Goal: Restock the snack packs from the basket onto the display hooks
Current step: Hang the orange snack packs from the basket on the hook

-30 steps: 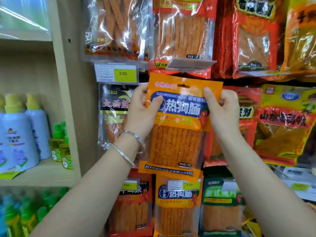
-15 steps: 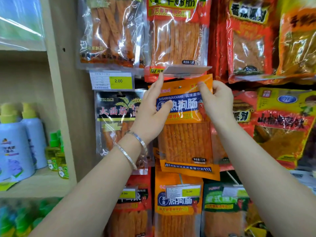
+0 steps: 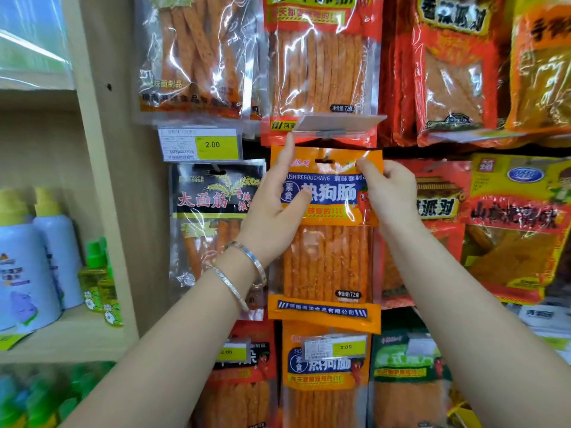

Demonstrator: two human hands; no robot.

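Snack pack hangs below the grip — left hand, right hand.

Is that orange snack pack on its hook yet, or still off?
Likely on: a thin wire hook shows at the hang slot of the orange snack pack; left hand and right hand hold its header.

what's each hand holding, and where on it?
Both hold the orange snack pack: left hand grips its upper left edge, thumb across its front; right hand pinches its top right corner.
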